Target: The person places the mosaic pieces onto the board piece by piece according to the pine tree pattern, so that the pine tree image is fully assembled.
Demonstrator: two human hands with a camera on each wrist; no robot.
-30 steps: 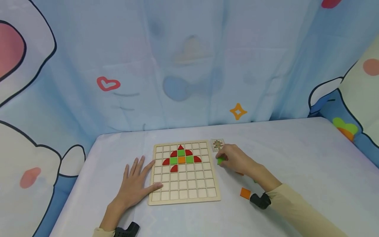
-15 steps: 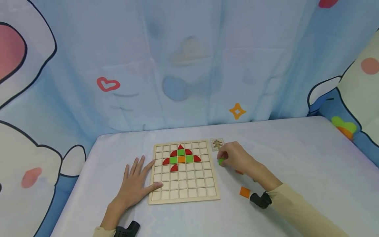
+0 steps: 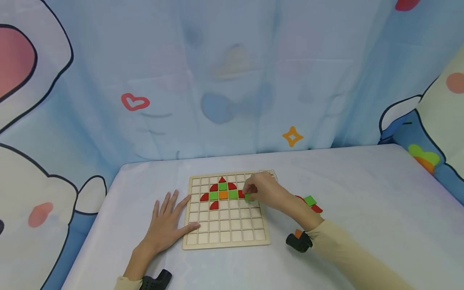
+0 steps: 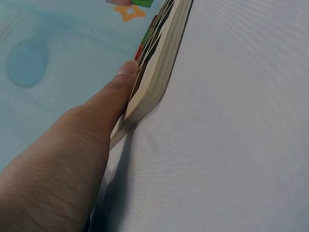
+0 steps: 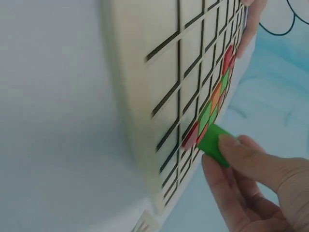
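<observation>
White cloth (image 3: 369, 193) lay before far blue curtaining (image 3: 174, 72); our right hand (image 3: 269, 189) pinched a green square (image 5: 211, 142), our splayed left hand (image 3: 164, 231) touching a wooden gridboard (image 3: 230, 224).

This looks like a curtained tabletop recording corner: a blue drape (image 3: 239, 137) printed with cartoon figures (image 3: 21, 181) hangs beyond the fingers (image 3: 172, 202), a white table (image 3: 224, 270) spreads beneath them, and black devices (image 3: 156, 280) sit behind them at the wrists.
</observation>
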